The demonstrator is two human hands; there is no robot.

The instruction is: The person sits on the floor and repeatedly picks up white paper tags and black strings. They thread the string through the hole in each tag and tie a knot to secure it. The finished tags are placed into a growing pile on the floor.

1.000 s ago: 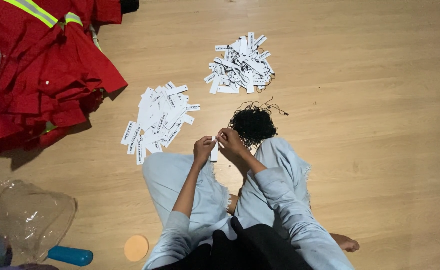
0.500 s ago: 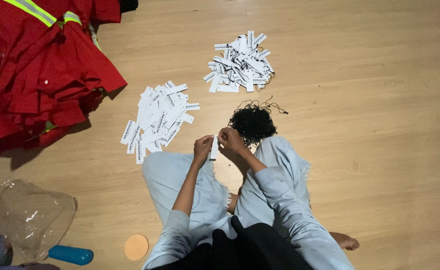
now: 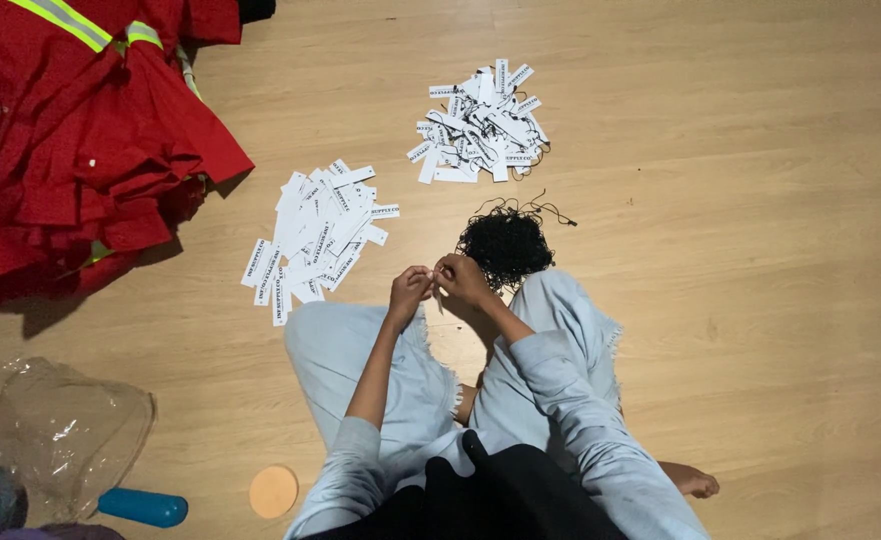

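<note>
I sit on a wooden floor with my legs folded. My left hand (image 3: 407,293) and my right hand (image 3: 462,281) meet in front of my knees and pinch a small white paper tag (image 3: 431,283) between their fingertips. A tangled bundle of thin black strings (image 3: 505,243) lies just beyond my right hand. A loose pile of white paper tags (image 3: 315,235) lies to the left of my hands. A second pile of white tags with strings (image 3: 480,125) sits farther away.
A heap of red garments with yellow reflective strips (image 3: 70,130) fills the upper left. A crumpled clear plastic bag (image 3: 60,435), a blue cylinder (image 3: 143,507) and a round orange disc (image 3: 273,491) lie at the lower left.
My hands stay together at the same spot, with only small finger movement on the tag. The piles have not moved.
</note>
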